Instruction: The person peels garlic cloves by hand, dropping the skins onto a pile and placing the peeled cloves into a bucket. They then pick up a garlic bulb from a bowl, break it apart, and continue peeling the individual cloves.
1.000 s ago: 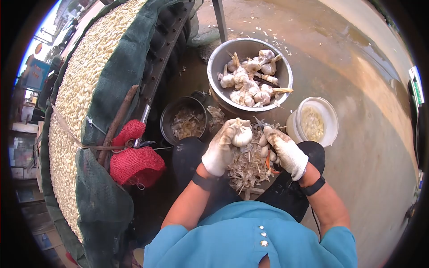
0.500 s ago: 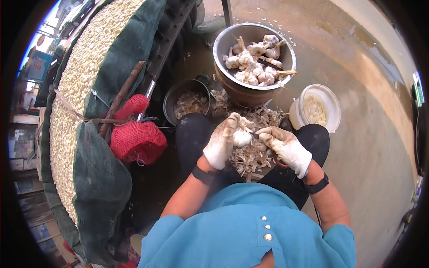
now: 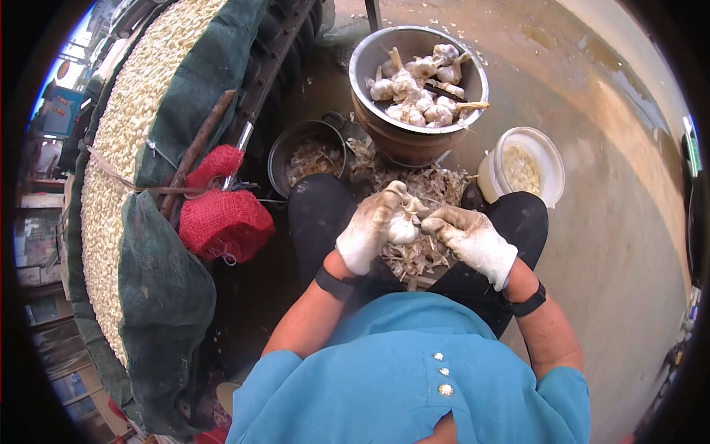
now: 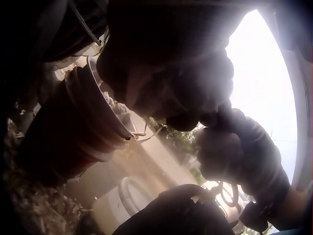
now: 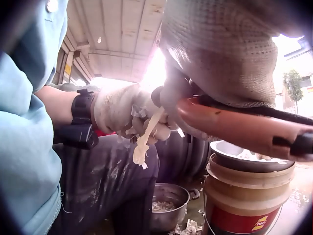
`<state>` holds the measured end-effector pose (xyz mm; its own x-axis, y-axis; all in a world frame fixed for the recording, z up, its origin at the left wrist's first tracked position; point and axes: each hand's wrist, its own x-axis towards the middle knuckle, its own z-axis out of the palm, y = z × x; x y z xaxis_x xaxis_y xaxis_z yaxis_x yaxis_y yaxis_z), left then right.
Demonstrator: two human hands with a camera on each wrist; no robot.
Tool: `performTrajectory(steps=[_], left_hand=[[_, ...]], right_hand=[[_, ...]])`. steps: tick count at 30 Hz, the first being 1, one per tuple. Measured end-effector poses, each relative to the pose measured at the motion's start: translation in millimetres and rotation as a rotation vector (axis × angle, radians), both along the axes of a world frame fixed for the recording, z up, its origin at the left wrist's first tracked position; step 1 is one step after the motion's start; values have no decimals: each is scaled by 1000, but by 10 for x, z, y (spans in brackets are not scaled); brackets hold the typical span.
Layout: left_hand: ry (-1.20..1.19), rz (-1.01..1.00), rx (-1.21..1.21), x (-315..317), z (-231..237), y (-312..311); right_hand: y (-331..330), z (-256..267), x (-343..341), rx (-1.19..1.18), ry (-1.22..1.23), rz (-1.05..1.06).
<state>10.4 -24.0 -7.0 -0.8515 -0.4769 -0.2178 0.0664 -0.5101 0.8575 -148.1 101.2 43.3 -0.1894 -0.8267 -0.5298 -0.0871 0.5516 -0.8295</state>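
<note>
Between the knees, my gloved left hand (image 3: 370, 228) grips a white garlic bulb (image 3: 403, 231). My gloved right hand (image 3: 473, 238) meets it from the other side, fingertips right at the bulb's stem end. In the right wrist view that hand holds orange-handled pruning shears (image 5: 234, 125); their blades are hidden at the bulb. A pale strip of garlic stem (image 5: 143, 147) hangs in front of the left hand there. The left wrist view is dark, with both hands in silhouette. Garlic peelings (image 3: 421, 255) lie heaped below the hands.
Ahead, a metal bowl (image 3: 357, 74) of garlic bulbs sits on a brown bucket (image 3: 392, 137). A metal pot (image 3: 275, 166) with peelings stands left of it, a white tub (image 3: 551, 177) of cloves right. Along the left lie a bed of cloves (image 3: 111, 192) and red netting (image 3: 225, 226).
The right hand has moved left and up to the bulb, bringing the shears against its stem end. The left hand keeps hold of the bulb. The head view has shifted, showing more of the bucket.
</note>
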Motion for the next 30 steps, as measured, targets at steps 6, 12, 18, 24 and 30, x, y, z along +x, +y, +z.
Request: performTrajectory(steps=[6, 12, 18, 24, 30], left_hand=[[118, -77, 166, 31, -85, -17], [176, -178, 427, 12, -227, 7], [209, -202, 418, 4, -237, 45], [160, -175, 352, -3, -291, 49], [106, -197, 181, 13, -405, 31]], right_hand=[[13, 57, -2, 68, -61, 24], [90, 75, 61, 19, 0, 11], [153, 52, 28, -17, 6, 25], [225, -14, -12, -113, 72, 19], [253, 19, -24, -37, 42, 42]])
